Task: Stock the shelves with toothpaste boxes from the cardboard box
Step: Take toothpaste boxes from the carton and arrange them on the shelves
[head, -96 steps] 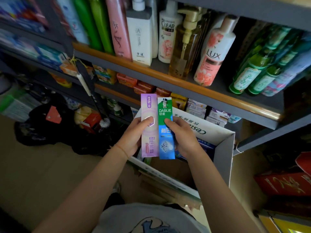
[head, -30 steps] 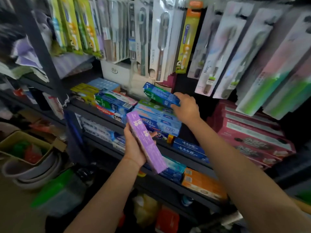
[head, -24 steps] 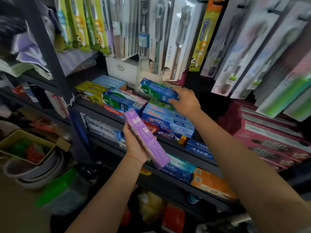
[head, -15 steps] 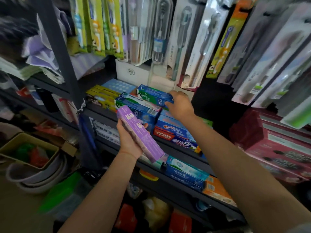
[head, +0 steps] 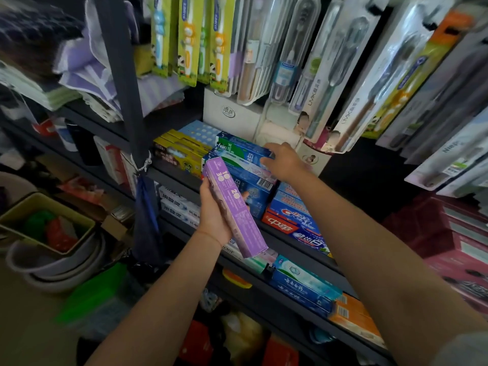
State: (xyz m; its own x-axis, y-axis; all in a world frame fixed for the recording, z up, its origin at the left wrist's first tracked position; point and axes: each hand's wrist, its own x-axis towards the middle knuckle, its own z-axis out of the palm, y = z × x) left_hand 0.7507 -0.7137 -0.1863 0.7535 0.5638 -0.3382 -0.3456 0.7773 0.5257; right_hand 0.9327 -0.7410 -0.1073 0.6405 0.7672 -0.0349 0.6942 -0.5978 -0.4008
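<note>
My left hand point(head: 214, 216) grips a purple toothpaste box point(head: 235, 210) and holds it tilted in front of the shelf edge point(head: 173, 180). A blue-green toothpaste box point(head: 241, 149) lies on top of a stack of blue toothpaste boxes point(head: 253, 186) on that shelf. My right hand point(head: 286, 162) reaches over the stack, with thumb and fingers pinching the right end of that top box. Red and blue boxes point(head: 293, 217) lie beside the stack. The cardboard box is out of view.
Toothbrush packs point(head: 290, 62) hang close above the shelf. A dark upright post point(head: 124, 88) stands left of the stack. More toothpaste boxes point(head: 303, 283) fill the lower shelf. Red boxes point(head: 462, 233) sit at right, bowls and a basket point(head: 39, 233) on the floor at left.
My right hand carried the blue-green box leftward and set it down on the stack. My left hand kept the purple box in front of the shelf. The view shifted left.
</note>
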